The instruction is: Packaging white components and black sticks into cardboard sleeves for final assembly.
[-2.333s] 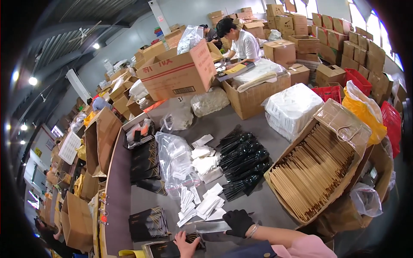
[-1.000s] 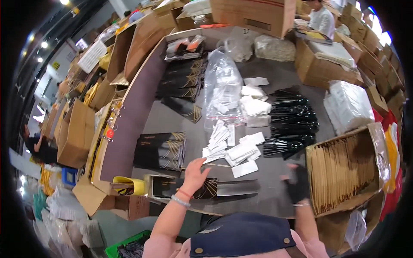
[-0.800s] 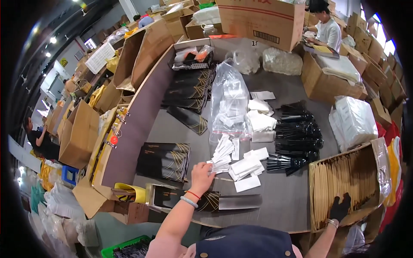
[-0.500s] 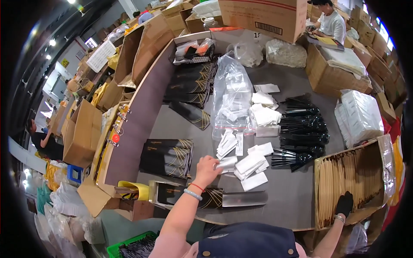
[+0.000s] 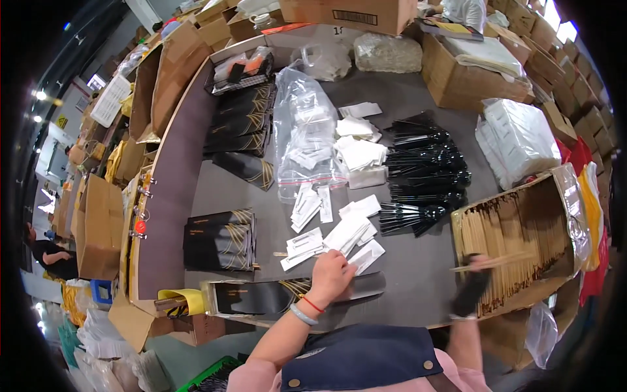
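My left hand (image 5: 332,273) is closed at the near edge of a spread of small white packets (image 5: 346,234), its fingertips on a white packet (image 5: 367,257). Below and left of it lies a long black sleeve (image 5: 251,297) with gold lines; a shiny grey strip (image 5: 367,287) shows to its right. My right hand (image 5: 471,287), in a black fingerless glove and blurred, pinches thin wooden sticks (image 5: 513,261). It is over the near left edge of a carton (image 5: 465,245) packed with upright wooden sticks (image 5: 503,238). One stick end pokes out left of the packets.
Black gold-lined sleeves (image 5: 219,242) lie stacked at left. A clear bag of packets (image 5: 307,124) lies mid-table, bundles of black plastic-wrapped utensils (image 5: 424,170) right of it. A wrapped white stack (image 5: 519,140) stands beyond the carton. Another person (image 5: 465,12) is at far right.
My right hand has come up and left out of the carton with wooden sticks. My left hand has shifted right along the packets. The whole view has shifted too.
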### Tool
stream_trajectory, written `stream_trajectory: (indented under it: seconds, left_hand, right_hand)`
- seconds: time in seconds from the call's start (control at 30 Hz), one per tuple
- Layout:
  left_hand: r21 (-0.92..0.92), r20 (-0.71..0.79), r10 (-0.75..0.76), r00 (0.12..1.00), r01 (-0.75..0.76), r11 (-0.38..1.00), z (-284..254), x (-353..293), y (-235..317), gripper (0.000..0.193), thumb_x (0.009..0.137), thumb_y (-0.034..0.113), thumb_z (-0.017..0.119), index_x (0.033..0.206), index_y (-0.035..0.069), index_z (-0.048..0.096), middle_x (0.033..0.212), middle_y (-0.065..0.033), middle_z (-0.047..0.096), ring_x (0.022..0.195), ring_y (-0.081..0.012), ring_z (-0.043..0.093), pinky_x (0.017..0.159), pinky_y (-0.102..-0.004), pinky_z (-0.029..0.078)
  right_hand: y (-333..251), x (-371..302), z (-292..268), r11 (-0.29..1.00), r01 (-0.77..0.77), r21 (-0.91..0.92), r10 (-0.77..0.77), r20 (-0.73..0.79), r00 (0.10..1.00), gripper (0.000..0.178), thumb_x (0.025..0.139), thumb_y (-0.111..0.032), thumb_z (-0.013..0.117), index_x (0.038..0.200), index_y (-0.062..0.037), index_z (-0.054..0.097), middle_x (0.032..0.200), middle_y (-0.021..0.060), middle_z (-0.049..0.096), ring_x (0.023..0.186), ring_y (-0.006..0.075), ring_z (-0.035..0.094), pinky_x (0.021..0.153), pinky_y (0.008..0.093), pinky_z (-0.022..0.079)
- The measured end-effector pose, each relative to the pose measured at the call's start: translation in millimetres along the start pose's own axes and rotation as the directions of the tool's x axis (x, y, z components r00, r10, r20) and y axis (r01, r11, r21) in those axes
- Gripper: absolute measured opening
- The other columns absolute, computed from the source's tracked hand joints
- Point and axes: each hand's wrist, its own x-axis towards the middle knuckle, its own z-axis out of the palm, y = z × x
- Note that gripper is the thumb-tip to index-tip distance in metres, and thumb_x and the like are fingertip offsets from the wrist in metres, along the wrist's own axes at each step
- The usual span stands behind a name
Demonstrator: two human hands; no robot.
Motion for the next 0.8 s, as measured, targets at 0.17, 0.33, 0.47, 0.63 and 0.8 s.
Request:
stream_trajectory:
  seconds: [0.17,0.33,0.47,0.63,0.8]
  left_hand:
    - [0.241,0.06,0.002,0.998,-0.016,0.97,3,22,14,0.032,0.065,0.025,0.082,0.085,0.008,0.063,0.089,-0.0106,0.059,0.087,-0.0321,0.057,0.074,-0.0422,0.048]
    - [0.219,0.144,0.012,0.99,-0.044,0.975,1,17,8,0.029,0.068,0.022,0.081,0.086,0.009,0.063,0.088,-0.0105,0.059,0.088,-0.0319,0.057,0.075,-0.042,0.048]
    - [0.181,0.18,-0.049,0.983,0.016,0.983,13,20,11,0.023,0.071,0.019,0.078,0.085,0.008,0.062,0.089,-0.0109,0.059,0.086,-0.0335,0.059,0.073,-0.0433,0.048]
    - [0.266,0.209,0.07,0.975,-0.126,0.956,11,19,10,0.018,0.074,0.015,0.073,0.087,0.008,0.061,0.085,-0.0145,0.065,0.082,-0.0357,0.063,0.07,-0.0447,0.049]
    - [-0.089,0.24,-0.048,0.97,0.072,0.993,-32,15,23,0.02,0.074,0.014,0.071,0.09,0.007,0.062,0.081,-0.0167,0.063,0.082,-0.0367,0.062,0.071,-0.0432,0.049]
  right_hand:
    - [41,-27,20,0.924,-0.133,-0.358,0.251,0.306,0.918,0.019,0.096,-0.022,0.056,0.099,-0.0035,0.058,0.085,0.0078,0.057,0.077,0.0189,0.057,0.07,0.0312,0.046]
    - [13,48,75,0.725,0.497,-0.477,-0.253,0.487,0.836,0.021,0.091,-0.025,0.062,0.099,-0.0061,0.063,0.087,0.0126,0.061,0.075,0.0306,0.06,0.067,0.0369,0.048]
    - [20,84,96,0.598,0.546,-0.587,-0.11,0.614,0.781,0.02,0.086,-0.025,0.065,0.099,-0.0109,0.066,0.089,0.0103,0.06,0.082,0.0294,0.061,0.069,0.039,0.05]
    - [23,95,113,0.296,0.716,-0.633,0.013,0.752,0.659,0.014,0.078,-0.023,0.07,0.088,-0.0129,0.07,0.086,0.009,0.059,0.084,0.0289,0.06,0.073,0.041,0.05]
    - [30,103,106,0.134,0.816,-0.563,-0.002,0.823,0.568,0.01,0.078,-0.019,0.069,0.084,-0.0113,0.067,0.088,0.0078,0.058,0.088,0.029,0.059,0.072,0.0405,0.05]
